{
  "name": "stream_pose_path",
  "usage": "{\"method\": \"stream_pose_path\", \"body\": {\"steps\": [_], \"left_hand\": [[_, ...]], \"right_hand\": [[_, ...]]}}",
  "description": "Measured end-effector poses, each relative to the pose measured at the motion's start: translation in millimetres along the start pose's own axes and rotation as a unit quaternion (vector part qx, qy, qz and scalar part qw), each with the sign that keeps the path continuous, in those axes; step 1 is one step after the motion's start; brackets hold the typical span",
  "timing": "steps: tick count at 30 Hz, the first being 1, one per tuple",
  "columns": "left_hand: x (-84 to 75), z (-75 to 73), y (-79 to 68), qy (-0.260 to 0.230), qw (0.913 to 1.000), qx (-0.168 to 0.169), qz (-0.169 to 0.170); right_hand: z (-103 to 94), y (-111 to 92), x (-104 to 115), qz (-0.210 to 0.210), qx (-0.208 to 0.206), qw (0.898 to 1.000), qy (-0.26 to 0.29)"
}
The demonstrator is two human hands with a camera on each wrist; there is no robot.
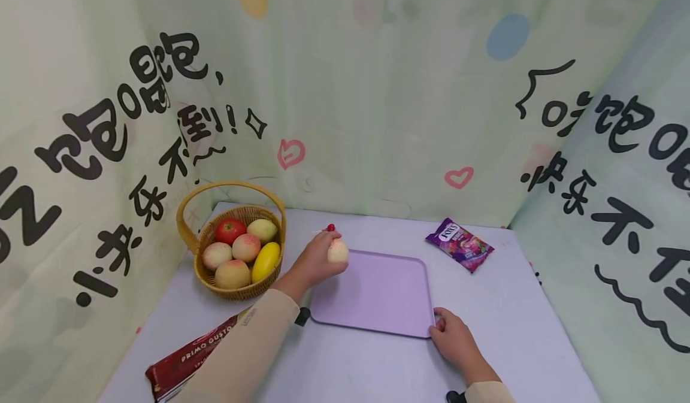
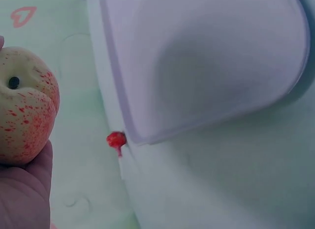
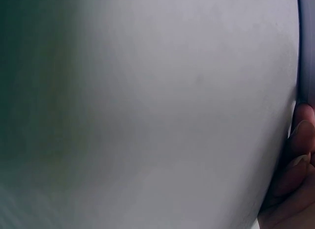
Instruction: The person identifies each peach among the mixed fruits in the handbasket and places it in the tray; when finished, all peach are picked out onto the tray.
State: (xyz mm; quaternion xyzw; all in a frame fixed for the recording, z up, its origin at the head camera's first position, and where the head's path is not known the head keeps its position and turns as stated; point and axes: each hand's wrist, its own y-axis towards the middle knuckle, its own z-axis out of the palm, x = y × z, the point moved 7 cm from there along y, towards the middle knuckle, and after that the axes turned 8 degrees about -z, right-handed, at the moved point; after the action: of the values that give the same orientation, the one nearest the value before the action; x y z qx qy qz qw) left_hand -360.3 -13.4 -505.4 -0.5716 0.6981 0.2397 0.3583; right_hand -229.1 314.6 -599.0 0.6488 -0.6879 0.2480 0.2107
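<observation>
My left hand (image 1: 312, 261) grips a pale peach with red speckles (image 1: 338, 251), held above the left side of a lilac tray (image 1: 377, 295). In the left wrist view the peach (image 2: 24, 108) shows its dark stem hole, and only part of the hand is in the picture. At the tray's near right corner, my right hand (image 1: 457, 338) holds the rim between thumb and curled fingers. The right wrist view catches those fingers (image 3: 301, 140) at its right edge, against the tray's side.
A wicker basket (image 1: 234, 294) of fruit, with a tall handle, stands left of the tray. A small red object (image 1: 330, 227) lies by the tray's far left corner. The purple candy bag (image 1: 460, 244) is at far right; a dark red packet (image 1: 188, 355) lies under the left sleeve.
</observation>
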Motion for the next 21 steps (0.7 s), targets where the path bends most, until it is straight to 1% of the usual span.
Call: {"method": "stream_pose_path", "body": {"steps": [5,10,15,21], "left_hand": [[5.4,15.4,4.9,-0.001,0.9997,0.019,-0.015],[7.9,27.3,10.9,0.004,0.9996,0.027,-0.012],[9.1,37.6,16.7,0.019,0.9992,0.031,-0.018],[12.1,47.5,23.2,0.026,0.9981,0.036,-0.043]], "right_hand": [[-0.8,-0.6,0.6,0.002,0.002,1.000,0.001],[-0.1,-1.2,-1.0,0.012,0.007,1.000,0.002],[-0.6,-1.2,-1.6,0.009,0.003,1.000,0.002],[-0.9,-1.0,-2.9,0.006,0.001,1.000,0.001]]}}
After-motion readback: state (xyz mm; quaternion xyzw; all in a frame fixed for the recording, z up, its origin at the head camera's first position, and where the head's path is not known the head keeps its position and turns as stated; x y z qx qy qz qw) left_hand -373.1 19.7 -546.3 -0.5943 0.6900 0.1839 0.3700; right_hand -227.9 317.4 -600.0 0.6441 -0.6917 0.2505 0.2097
